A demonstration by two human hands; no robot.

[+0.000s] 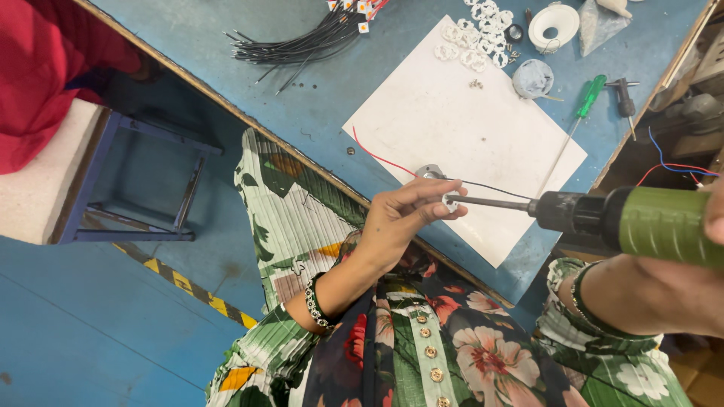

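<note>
Left hand [407,211]: fingers pinched on small white part [451,202], frame centre | Right hand [716,211]: at right edge, gripping green driver [641,220] | Bit tip touching part, above white sheet [460,128].

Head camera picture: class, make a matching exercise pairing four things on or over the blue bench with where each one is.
1 power screwdriver
2 green hand screwdriver
3 bundle of black wires
4 small white part

a lying at the paper's right edge
b pinched in the left hand
c gripped by the right hand
d at the bench's far side

Pairs: 1-c, 2-a, 3-d, 4-b
</note>
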